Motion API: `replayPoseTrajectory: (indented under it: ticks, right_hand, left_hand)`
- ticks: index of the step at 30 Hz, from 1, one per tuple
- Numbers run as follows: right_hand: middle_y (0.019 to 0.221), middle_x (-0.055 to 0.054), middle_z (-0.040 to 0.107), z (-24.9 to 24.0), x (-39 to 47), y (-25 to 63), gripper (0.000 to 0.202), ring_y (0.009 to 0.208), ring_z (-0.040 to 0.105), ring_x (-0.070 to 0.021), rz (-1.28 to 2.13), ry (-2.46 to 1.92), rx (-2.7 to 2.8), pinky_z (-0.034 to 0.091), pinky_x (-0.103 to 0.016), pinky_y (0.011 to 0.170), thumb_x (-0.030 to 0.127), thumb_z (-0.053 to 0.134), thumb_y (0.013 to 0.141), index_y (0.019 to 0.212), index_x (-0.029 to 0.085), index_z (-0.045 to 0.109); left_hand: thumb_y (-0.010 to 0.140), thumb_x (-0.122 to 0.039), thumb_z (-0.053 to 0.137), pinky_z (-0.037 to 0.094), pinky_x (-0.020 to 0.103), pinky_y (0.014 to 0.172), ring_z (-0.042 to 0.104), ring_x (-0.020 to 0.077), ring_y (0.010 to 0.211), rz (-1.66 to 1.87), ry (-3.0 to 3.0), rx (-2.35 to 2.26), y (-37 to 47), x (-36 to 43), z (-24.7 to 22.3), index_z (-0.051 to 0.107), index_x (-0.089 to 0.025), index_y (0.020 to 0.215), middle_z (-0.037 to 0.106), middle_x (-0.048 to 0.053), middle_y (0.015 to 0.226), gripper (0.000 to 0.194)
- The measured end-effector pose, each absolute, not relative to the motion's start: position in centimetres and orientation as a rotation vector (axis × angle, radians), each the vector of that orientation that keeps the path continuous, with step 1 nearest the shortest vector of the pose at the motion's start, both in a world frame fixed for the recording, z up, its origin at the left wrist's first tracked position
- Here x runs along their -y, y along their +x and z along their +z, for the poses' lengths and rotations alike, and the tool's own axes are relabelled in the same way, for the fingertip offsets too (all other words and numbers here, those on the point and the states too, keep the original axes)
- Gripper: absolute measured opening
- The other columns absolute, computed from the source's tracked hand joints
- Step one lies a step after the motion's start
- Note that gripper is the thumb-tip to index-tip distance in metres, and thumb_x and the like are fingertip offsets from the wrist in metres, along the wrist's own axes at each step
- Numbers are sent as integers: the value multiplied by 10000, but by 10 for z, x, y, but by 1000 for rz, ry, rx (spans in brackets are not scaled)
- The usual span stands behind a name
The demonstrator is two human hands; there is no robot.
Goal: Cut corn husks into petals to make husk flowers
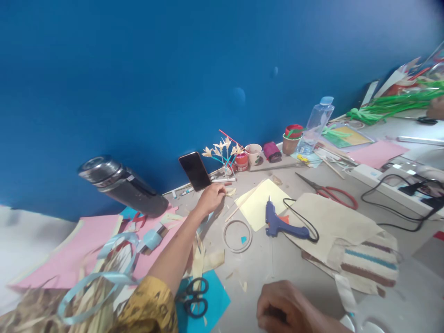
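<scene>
My left hand (212,198) stretches out past the table's middle, its fingers drawn together at a small pale husk piece (230,191); they seem to pinch it, though its near end is hidden. Just behind that hand a phone (194,171) leans on the blue wall. To its right stand pale craft flowers (225,150) on blue stems. Close to the front edge, my right hand (286,305) is curled, with nothing visible in its fingers. Between the hands lie a roll of tape (237,223) and a yellow sheet (255,188). A blue glue gun (282,226) rests partly on that sheet.
A dark flask (128,187) tilts at the left above pink sheets (69,245). Black scissors (195,296) lie on blue paper (217,300). Red-handled scissors (333,192), a power strip (381,185) with cables and a water bottle (315,127) occupy the right. Another person's hand (436,108) shows far right.
</scene>
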State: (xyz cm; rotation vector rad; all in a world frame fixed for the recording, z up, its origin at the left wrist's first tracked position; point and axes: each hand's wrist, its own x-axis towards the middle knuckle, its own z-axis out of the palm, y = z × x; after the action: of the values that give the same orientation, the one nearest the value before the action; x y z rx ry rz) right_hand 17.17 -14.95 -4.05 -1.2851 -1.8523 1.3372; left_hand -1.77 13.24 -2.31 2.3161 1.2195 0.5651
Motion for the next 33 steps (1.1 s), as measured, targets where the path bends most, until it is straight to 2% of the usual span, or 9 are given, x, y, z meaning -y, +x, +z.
replayPoseTrajectory:
  ticks: [9, 16, 22, 26, 30, 33]
  right_hand:
    - [750, -12, 696, -44, 151, 171, 110, 681, 603, -139, 1353, -1315, 1825, 434, -199, 606, 189, 619, 784, 785, 232, 720]
    - [724, -16, 678, -35, 148, 171, 114, 661, 580, -140, 1360, -1355, 1809, 427, -205, 601, 171, 619, 746, 758, 219, 722]
    - [718, -17, 678, -31, 147, 169, 116, 644, 578, -131, 1291, -1324, 1849, 421, -204, 607, 159, 605, 757, 758, 194, 715]
    - [720, -8, 676, -35, 147, 170, 112, 624, 570, -123, 1211, -1209, 1863, 409, -210, 604, 189, 593, 820, 776, 186, 696]
    - [725, -6, 659, -41, 149, 174, 173, 681, 596, -140, 1132, -1159, 1881, 428, -235, 669, 213, 504, 916, 895, 191, 675]
    - [700, 7, 617, -46, 150, 177, 251, 675, 584, -144, 1119, -1158, 1932, 425, -253, 681, 187, 399, 960, 996, 199, 647]
  left_hand:
    - [747, -145, 524, 459, 295, 690, 614, 191, 693, 597, 2182, -1351, -19, -136, -18, 652, -189, 749, 680, 23, 714, 135]
    - [716, -161, 579, 463, 293, 665, 629, 188, 645, 657, 2095, -1453, -10, -140, -13, 687, -185, 742, 699, 32, 681, 114]
    - [717, -213, 562, 457, 275, 588, 594, 159, 544, 745, 2036, -1503, -32, -133, 23, 681, -181, 763, 707, 36, 688, 132]
    - [673, -152, 463, 433, 271, 565, 583, 148, 524, 853, 1974, -1537, -41, -111, 56, 663, -189, 769, 703, 34, 726, 225]
    - [574, -143, 419, 388, 286, 587, 515, 157, 541, 947, 2058, -1552, -54, -78, 82, 533, -205, 542, 559, 12, 559, 134]
    - [562, -179, 412, 353, 287, 567, 428, 147, 511, 992, 1979, -1492, -75, -42, 94, 488, -214, 502, 455, -4, 495, 102]
